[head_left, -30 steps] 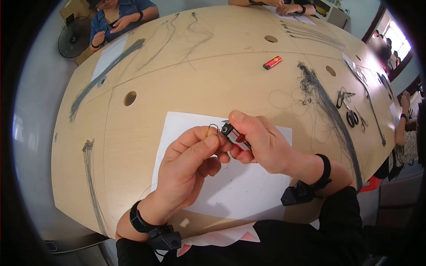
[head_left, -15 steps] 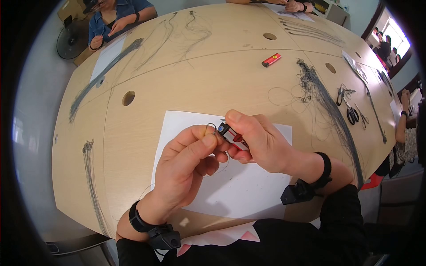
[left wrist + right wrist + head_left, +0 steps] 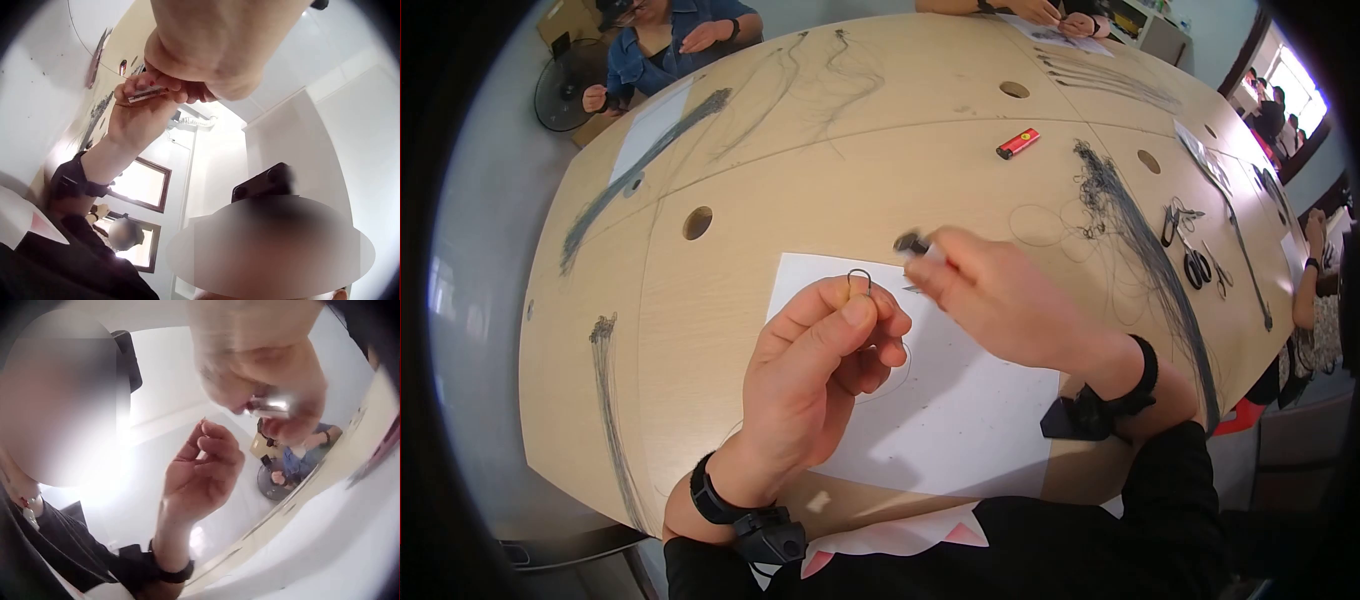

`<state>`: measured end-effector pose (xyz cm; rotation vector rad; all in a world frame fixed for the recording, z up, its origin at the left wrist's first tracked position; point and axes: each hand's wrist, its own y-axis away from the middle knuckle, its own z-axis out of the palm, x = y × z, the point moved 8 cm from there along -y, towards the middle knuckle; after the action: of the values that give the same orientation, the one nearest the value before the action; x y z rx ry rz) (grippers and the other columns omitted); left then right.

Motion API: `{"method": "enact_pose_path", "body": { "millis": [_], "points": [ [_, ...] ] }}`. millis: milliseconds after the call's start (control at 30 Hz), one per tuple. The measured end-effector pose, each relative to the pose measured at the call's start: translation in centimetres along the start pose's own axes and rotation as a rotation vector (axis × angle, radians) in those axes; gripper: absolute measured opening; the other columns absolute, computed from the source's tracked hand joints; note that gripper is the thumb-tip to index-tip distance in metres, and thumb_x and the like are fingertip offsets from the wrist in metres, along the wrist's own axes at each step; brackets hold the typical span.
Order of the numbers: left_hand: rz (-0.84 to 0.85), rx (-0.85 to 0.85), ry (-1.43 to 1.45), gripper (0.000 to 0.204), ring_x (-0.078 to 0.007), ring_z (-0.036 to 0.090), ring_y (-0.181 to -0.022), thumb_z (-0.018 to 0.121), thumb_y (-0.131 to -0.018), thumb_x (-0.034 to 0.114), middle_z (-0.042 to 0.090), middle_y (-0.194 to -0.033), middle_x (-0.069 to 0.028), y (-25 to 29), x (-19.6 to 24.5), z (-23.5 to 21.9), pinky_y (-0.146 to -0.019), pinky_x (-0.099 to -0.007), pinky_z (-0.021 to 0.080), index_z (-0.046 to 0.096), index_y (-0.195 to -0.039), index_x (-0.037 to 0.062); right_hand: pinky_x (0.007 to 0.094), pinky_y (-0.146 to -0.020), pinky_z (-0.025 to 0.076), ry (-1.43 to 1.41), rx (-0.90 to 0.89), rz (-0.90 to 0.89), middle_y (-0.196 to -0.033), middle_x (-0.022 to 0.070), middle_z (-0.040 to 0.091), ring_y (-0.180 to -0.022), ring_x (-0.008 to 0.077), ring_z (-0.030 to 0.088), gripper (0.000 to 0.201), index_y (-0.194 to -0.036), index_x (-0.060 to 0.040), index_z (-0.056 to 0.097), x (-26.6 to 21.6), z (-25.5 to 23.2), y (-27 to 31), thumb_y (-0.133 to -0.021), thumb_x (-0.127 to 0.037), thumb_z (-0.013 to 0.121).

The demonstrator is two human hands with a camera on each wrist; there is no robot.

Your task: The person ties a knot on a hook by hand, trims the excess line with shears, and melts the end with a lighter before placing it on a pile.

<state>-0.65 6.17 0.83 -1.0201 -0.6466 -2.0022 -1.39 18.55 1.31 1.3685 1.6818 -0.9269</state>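
Note:
My left hand (image 3: 855, 312) pinches a small dark wire loop (image 3: 859, 278) between thumb and forefinger above a white sheet of paper (image 3: 960, 420). A thin line trails from the loop down over the paper. To its right my right hand (image 3: 935, 268), blurred with motion, holds a small lighter (image 3: 918, 244) with a dark head, a short gap away from the loop. The left wrist view shows the lighter (image 3: 147, 95) gripped in the right hand's fingers (image 3: 134, 119). In the right wrist view the left hand (image 3: 203, 456) is raised with fingertips pinched together.
On the wooden table (image 3: 820, 180) lie a red lighter (image 3: 1017, 142), scissors (image 3: 1192, 262), long bundles of dark line (image 3: 1145, 250) and round holes (image 3: 697, 222). Other people sit at the far edge (image 3: 670, 30) and the right side (image 3: 1315, 260).
My right hand has pulled the lighter away from the loop, up and to the right. The left hand has lifted the loop slightly and keeps its pinch.

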Motion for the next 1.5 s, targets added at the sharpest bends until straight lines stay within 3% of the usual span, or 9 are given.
{"method": "enact_pose_path", "body": {
  "millis": [67, 167, 300, 467, 600, 967, 1200, 1367, 1500],
  "points": [
    [0.019, -0.015, 0.006, 0.016, -0.0084, 0.053, -0.067, 0.049, -0.088, 0.019, 0.058, -0.086, -0.0051, 0.0, 0.2, 0.1, -0.056, -0.0191, 0.038, 0.054, -0.090, 0.0045, 0.0404, -0.056, 0.042, 0.566, -0.035, -0.219, -0.069, 0.0168, 0.056, -0.068, 0.0320, 0.057, 0.022, -0.080, 0.0005, 0.056, 0.4, 0.9, 0.3, -0.079, -0.021, 0.056],
    [0.007, -0.052, 0.016, 0.016, -0.0084, 0.053, -0.067, 0.049, -0.088, 0.019, 0.059, -0.086, -0.0053, 0.0, 0.1, 0.3, -0.056, -0.0190, 0.038, 0.054, -0.090, 0.0040, 0.0374, -0.058, 0.043, 0.772, -0.132, -0.360, -0.067, 0.0138, 0.055, -0.067, 0.0301, 0.056, 0.023, -0.076, 0.0010, 0.057, 2.0, 2.7, 1.3, -0.078, -0.022, 0.058],
    [0.000, -0.083, 0.028, 0.015, -0.0084, 0.054, -0.068, 0.049, -0.088, 0.018, 0.059, -0.086, -0.0047, 0.1, -0.1, 0.6, -0.056, -0.0187, 0.038, 0.055, -0.090, 0.0047, 0.0354, -0.060, 0.044, 0.771, 0.034, -0.486, -0.068, 0.0128, 0.056, -0.065, 0.0292, 0.055, 0.019, -0.076, 0.0008, 0.059, -0.9, 1.4, 1.2, -0.077, -0.018, 0.059],
    [-0.094, -0.065, 0.007, 0.014, -0.0070, 0.055, -0.071, 0.050, -0.088, 0.019, 0.059, -0.085, -0.0025, 0.2, -1.2, 0.5, -0.056, -0.0178, 0.038, 0.057, -0.092, 0.0078, 0.0274, -0.062, 0.044, -0.409, -0.063, -0.220, -0.075, 0.0069, 0.061, -0.068, 0.0152, 0.056, 0.014, -0.087, -0.0008, 0.060, -3.3, -0.7, 1.3, -0.079, -0.012, 0.058],
    [-0.122, -0.069, -0.014, 0.014, -0.0066, 0.055, -0.070, 0.050, -0.088, 0.019, 0.059, -0.085, -0.0023, 0.3, -1.8, 0.7, -0.056, -0.0178, 0.038, 0.057, -0.093, 0.0080, 0.0253, -0.062, 0.043, -0.338, -0.021, -0.206, -0.078, 0.0042, 0.061, -0.070, 0.0098, 0.055, 0.014, -0.087, -0.0003, 0.059, -3.6, -0.7, 1.7, -0.081, -0.013, 0.057],
    [-0.033, -0.004, -0.041, 0.012, -0.0081, 0.054, -0.068, 0.051, -0.087, 0.015, 0.060, -0.082, -0.0027, -0.1, -1.8, 0.1, -0.054, -0.0189, 0.036, 0.057, -0.094, 0.0076, 0.0362, -0.062, 0.041, 0.186, 0.252, -0.543, -0.074, 0.0114, 0.051, -0.069, 0.0290, 0.049, 0.010, -0.078, -0.0024, 0.046, -5.7, -0.9, 3.0, -0.079, -0.007, 0.056],
    [-0.021, 0.016, -0.021, 0.010, -0.0086, 0.055, -0.067, 0.052, -0.086, 0.015, 0.060, -0.085, -0.0040, -0.2, -1.5, -0.2, -0.054, -0.0186, 0.037, 0.057, -0.092, 0.0071, 0.0250, -0.060, 0.041, -0.046, 0.080, -0.352, -0.076, 0.0074, 0.052, -0.067, 0.0160, 0.050, 0.005, -0.085, -0.0014, 0.050, -4.3, -1.1, 2.4, -0.084, -0.005, 0.051],
    [-0.057, 0.019, -0.009, 0.012, -0.0086, 0.055, -0.066, 0.048, -0.087, 0.014, 0.060, -0.083, -0.0048, 0.0, -1.4, 0.0, -0.055, -0.0187, 0.038, 0.056, -0.089, 0.0055, 0.0264, -0.061, 0.041, 0.380, 0.205, -0.856, -0.078, 0.0056, 0.052, -0.067, 0.0191, 0.050, 0.014, -0.086, -0.0036, 0.057, -7.7, -1.7, 3.4, -0.071, -0.002, 0.058],
    [-0.091, 0.021, -0.015, 0.012, -0.0084, 0.054, -0.065, 0.047, -0.087, 0.013, 0.059, -0.081, -0.0043, 0.1, -1.5, 0.1, -0.054, -0.0184, 0.037, 0.055, -0.089, 0.0051, 0.0282, -0.060, 0.041, 0.471, 0.205, -0.973, -0.080, 0.0067, 0.053, -0.067, 0.0212, 0.050, 0.020, -0.085, -0.0044, 0.059, -7.8, -0.9, 4.0, -0.065, -0.004, 0.060]
  ]
}}
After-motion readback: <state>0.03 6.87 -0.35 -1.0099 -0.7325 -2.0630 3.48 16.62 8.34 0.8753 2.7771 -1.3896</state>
